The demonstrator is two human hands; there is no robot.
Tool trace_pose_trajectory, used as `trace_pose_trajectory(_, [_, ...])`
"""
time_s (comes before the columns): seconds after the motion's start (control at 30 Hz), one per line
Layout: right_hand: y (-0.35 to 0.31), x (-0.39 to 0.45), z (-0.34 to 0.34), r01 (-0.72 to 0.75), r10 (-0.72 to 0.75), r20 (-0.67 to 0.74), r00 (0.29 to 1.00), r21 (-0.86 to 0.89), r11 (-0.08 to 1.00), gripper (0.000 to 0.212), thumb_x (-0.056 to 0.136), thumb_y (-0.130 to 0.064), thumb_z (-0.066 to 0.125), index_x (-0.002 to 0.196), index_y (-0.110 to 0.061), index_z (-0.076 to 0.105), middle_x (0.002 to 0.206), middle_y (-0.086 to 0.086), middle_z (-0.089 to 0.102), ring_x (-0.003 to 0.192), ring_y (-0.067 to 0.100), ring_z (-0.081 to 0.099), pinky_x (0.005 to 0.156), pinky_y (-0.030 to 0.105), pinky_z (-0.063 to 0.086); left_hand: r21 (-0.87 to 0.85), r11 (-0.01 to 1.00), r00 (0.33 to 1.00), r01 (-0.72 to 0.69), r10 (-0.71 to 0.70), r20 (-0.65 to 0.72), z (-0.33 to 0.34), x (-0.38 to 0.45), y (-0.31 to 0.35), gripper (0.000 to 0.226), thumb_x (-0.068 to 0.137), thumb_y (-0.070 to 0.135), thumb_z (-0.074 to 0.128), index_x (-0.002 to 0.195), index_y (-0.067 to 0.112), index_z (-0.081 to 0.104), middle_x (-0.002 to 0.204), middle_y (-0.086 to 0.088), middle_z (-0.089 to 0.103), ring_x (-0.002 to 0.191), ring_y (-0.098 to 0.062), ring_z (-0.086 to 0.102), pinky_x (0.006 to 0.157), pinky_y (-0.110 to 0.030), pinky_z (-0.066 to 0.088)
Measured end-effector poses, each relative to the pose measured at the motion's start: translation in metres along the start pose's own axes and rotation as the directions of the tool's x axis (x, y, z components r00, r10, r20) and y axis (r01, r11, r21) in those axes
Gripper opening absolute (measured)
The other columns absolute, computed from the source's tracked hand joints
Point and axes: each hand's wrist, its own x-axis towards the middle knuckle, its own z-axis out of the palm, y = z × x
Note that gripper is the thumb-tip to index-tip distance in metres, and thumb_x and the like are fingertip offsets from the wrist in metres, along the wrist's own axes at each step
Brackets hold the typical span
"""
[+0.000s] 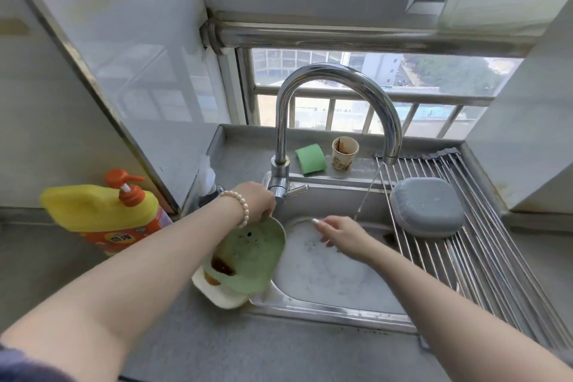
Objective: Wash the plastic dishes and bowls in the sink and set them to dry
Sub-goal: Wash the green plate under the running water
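Note:
My left hand [259, 198] grips the far rim of a pale green plastic dish [248, 260] and holds it tilted over the left edge of the sink [335, 315]. Brown sauce pools at the dish's low end. Under it lies a cream plastic dish [217, 296], also stained brown. My right hand [339, 232] hovers over the foamy water [325, 270] in the sink, fingers loosely spread, holding nothing. A thin stream of water falls from the tap [338, 87] just beyond that hand.
A metal roll-up drying rack [483, 251] spans the sink's right side, with a grey-blue upturned dish [428, 206] on it. A green sponge [310, 159] and a stained paper cup [344, 153] stand behind the tap. A yellow detergent bottle [102, 211] stands at left.

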Motion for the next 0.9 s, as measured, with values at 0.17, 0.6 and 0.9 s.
trace_pose_trajectory(0.17, [-0.004, -0.022, 0.021, -0.116, 0.084, 0.184, 0.979, 0.172, 0.978, 0.051, 0.087, -0.046, 0.062, 0.130, -0.028, 0.041, 0.107, 0.009, 0.065, 0.087, 0.022, 0.067, 0.063, 0.030, 0.054, -0.242, 0.970, 0.997, 0.034, -0.049, -0.057, -0.007, 0.008, 0.015, 0.018, 0.095, 0.021, 0.053, 0.109, 0.016, 0.064, 0.110, -0.005, 0.063, 0.103, -0.025, 0.059, 0.083, -0.031, 0.045])
trace_pose_trajectory(0.6, [0.031, -0.036, 0.012, 0.171, -0.403, -0.151, 0.903, -0.735, 0.656, 0.049, 0.099, -0.040, 0.039, 0.127, -0.005, 0.059, 0.145, 0.017, 0.044, 0.136, 0.035, 0.039, 0.112, 0.052, 0.024, -0.960, 0.269, 0.944, 0.070, -0.330, -0.024, 0.043, 0.027, 0.072, 0.021, 0.102, 0.017, 0.042, 0.111, 0.008, 0.059, 0.095, -0.005, 0.057, 0.088, -0.015, 0.051, 0.064, -0.021, 0.036])
trace_pose_trajectory(0.9, [0.007, -0.017, 0.004, 0.121, -0.138, 0.039, 0.990, -0.740, 0.662, 0.121, 0.059, -0.071, -0.032, 0.152, -0.011, 0.017, 0.160, 0.012, 0.008, 0.148, 0.026, 0.003, 0.119, 0.043, -0.002, -0.998, 0.019, 0.867, -0.055, -0.495, -0.057, 0.039, 0.041, 0.096, 0.019, 0.103, 0.020, 0.037, 0.093, 0.018, 0.053, 0.080, 0.003, 0.056, 0.074, -0.011, 0.051, 0.074, -0.027, 0.040])
